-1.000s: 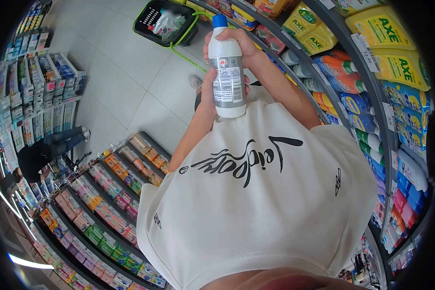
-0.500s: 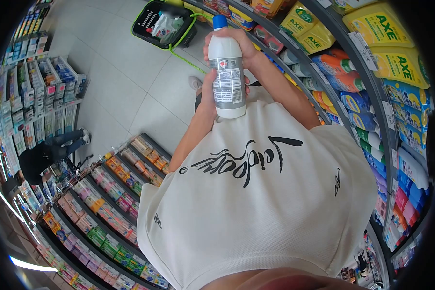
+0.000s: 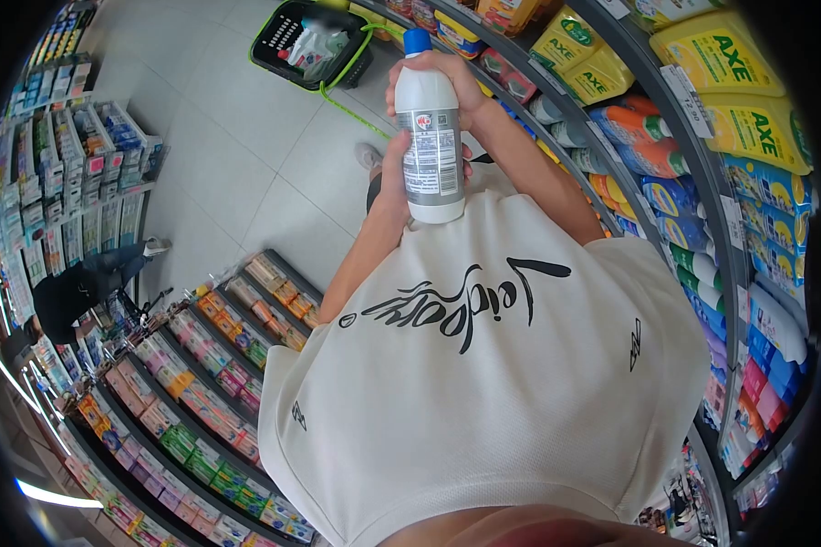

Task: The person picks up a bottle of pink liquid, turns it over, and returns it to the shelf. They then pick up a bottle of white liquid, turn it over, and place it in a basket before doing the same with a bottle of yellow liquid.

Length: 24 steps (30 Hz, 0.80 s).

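Note:
A white bottle [image 3: 426,91] with a blue cap and a grey printed label is held upright in front of my chest, its barcode side facing me. My right hand [image 3: 461,80] wraps round its upper part, just below the cap, with fingers behind it. Lower down, my left hand [image 3: 395,173] grips the side of the bottle, and fingertips show at its right edge. The white shirt [image 3: 511,383] I wear lies just below the bottle's base.
A black basket with a green rim [image 3: 324,88] holds items on the floor ahead. Shelves of yellow bottles [image 3: 721,55] and other packs curve along the right. Packed shelves [image 3: 192,374] stand at the lower left. Another person [image 3: 64,301] in dark clothes is at the far left.
The other person at the far left has shifted slightly, with the legs in a different position. My hands and the bottle look almost the same.

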Available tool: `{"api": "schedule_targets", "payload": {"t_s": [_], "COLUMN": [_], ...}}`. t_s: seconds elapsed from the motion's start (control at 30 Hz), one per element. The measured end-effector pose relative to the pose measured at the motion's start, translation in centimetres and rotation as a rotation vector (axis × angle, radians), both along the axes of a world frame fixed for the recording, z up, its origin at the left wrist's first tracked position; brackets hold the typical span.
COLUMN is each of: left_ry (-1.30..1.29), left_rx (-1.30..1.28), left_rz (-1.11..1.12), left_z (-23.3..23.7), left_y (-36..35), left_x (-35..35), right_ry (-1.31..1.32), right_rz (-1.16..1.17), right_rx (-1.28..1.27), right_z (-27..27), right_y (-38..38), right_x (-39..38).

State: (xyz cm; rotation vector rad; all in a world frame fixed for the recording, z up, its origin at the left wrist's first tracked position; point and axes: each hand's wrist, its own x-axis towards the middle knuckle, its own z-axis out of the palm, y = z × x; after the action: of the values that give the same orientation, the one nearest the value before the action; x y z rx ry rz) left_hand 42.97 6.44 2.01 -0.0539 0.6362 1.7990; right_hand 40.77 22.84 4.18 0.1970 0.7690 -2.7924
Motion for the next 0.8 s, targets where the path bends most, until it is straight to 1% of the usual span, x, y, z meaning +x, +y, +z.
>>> {"api": "schedule_targets", "payload": {"t_s": [0.03, 0.17, 0.23, 0.37, 0.43, 0.47, 0.67, 0.8], "left_ry": [0.040, 0.024, -0.078, -0.094, -0.008, -0.010, -0.017, -0.070], "left_rx": [-0.039, -0.043, 0.049, 0.041, -0.081, -0.084, -0.042, -0.026], "left_rz": [-0.005, -0.003, 0.018, 0.054, 0.061, 0.070, 0.106, 0.124], "left_z": [0.1, 0.1, -0.2, 0.0, 0.7, 0.7, -0.1, 0.0], "left_y": [0.0, -0.1, -0.2, -0.6, -1.0, -1.4, -3.0, -4.2], "left_x": [0.1, 0.0, -0.1, -0.2, -0.2, -0.3, -1.5, -2.5], "right_ry": [0.004, -0.001, 0.004, 0.001, -0.013, -0.015, -0.031, -0.051], "right_rz": [0.004, 0.013, 0.031, 0.053, 0.075, 0.084, 0.132, 0.163], "right_rx": [0.002, -0.003, -0.021, -0.030, -0.029, -0.033, -0.028, -0.053], "right_z": [-0.1, -0.2, -0.5, -0.8, -0.9, -1.0, -1.4, -1.7], "right_y": [0.0, 0.0, -0.1, -0.6, -1.2, -1.5, -3.3, -4.5], "right_x": [0.0, -0.2, -0.4, -1.1, -1.5, -1.7, -3.6, -4.9]}}
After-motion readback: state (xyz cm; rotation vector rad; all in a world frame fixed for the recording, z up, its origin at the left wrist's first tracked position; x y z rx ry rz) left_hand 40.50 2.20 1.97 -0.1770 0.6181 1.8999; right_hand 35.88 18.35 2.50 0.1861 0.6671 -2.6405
